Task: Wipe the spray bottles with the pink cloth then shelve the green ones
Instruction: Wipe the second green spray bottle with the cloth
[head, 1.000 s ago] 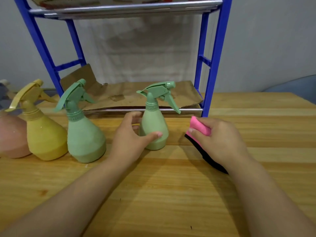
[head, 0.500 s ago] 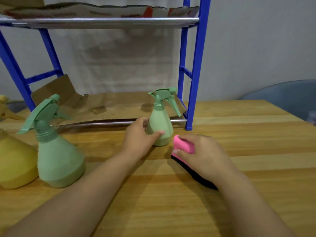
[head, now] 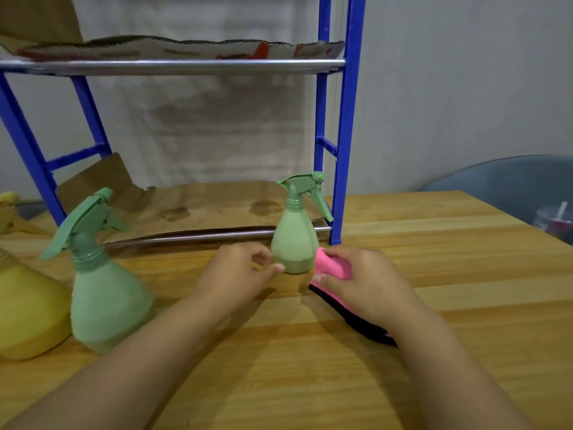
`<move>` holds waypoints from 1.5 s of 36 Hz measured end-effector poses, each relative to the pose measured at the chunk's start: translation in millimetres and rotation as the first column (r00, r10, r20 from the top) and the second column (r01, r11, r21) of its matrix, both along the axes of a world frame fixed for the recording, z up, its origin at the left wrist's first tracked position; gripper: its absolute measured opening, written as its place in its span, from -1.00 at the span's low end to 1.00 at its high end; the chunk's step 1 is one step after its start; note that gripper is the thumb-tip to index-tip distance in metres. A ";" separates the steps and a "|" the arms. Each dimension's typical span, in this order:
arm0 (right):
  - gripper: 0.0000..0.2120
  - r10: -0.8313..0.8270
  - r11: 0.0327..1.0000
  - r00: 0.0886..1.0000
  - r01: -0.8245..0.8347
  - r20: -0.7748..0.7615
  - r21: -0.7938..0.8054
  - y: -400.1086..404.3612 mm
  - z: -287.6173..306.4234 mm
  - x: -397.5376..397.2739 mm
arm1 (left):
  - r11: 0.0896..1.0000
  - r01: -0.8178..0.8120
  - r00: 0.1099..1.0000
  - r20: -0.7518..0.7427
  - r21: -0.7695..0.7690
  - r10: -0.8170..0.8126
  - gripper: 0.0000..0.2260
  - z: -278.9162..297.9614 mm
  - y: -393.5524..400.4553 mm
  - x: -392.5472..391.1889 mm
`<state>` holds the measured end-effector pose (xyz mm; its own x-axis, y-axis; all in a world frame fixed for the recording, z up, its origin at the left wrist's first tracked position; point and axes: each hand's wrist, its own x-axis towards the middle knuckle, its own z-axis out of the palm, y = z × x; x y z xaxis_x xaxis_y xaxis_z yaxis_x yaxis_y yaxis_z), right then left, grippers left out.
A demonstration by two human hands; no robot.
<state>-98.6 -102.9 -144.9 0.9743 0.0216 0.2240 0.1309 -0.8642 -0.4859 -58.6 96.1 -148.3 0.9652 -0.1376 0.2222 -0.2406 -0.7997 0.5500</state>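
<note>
— Wooden tabletop [head: 434, 259] is seen stretching across the view, with a blue rack [head: 347, 135] stood at its far edge against a pale wall. What is set on it?

— Two green spray bottles are seen upright on the wood. The small green bottle [head: 294, 240] is placed just in front of the rack's lower rail, near the right post. The large green bottle [head: 105, 299] is stood well to the left, beside a yellow bottle [head: 28, 315] cut off by the frame edge.

— How are the hands held?

— The left hand [head: 238, 274] is laid by the base of the small green bottle, fingers loosely curled, thumb tip just at the bottle's foot; whether it is touched cannot be told, and nothing is gripped. The pink cloth [head: 331, 268] is clutched in the right hand [head: 366, 283], bunched between thumb and fingers, and held right against the bottle's lower right side. A black edge of the cloth is trailed on the table beneath the wrist.

— And the shelves?

— Brown cardboard [head: 192, 206] is laid over the lower shelf, and a printed sheet [head: 173, 48] over the upper.
</note>
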 end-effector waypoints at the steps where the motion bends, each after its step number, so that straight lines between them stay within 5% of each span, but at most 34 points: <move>1: -0.49 0.004 1.000 1.000 -0.004 -0.003 -0.014 1.2 1.1 -1.1 | 1.000 0.005 1.000 -0.008 0.023 -0.005 -0.77 1.5 5.1 -6.5; 11: -0.45 0.149 0.980 0.989 -0.151 -0.025 -0.132 29.9 4.8 -15.2 | 0.996 -0.053 0.998 0.031 0.068 0.051 -0.77 6.3 65.3 -62.4; 22: -0.36 0.388 0.894 0.922 -0.378 -0.008 -0.240 86.7 3.1 -28.5 | 0.951 -0.226 0.933 0.235 -0.211 0.273 -0.91 -8.7 128.1 -112.6; 31: -0.28 0.446 0.878 0.890 -0.415 0.091 -0.240 109.5 6.7 -20.1 | 0.854 -0.367 0.824 0.297 -0.370 0.483 -0.56 -4.5 160.1 -98.3; 44: -0.30 0.392 0.917 0.882 -0.399 0.262 -0.032 101.5 0.2 -8.2 | 0.827 -0.241 0.906 0.187 -0.508 0.379 -0.72 10.6 153.3 -61.0; 54: -0.41 0.324 0.929 0.879 -0.365 0.351 0.056 88.9 -0.8 -3.0 | 0.927 -0.049 0.918 0.349 -0.372 0.188 -0.70 21.9 113.1 -40.6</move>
<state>-101.6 -14.0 -145.6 0.7793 0.2958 0.5525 0.5799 -0.6747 -0.4566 -99.2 209.2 -126.4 0.8056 0.1264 0.5788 -0.3982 -0.6079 0.6870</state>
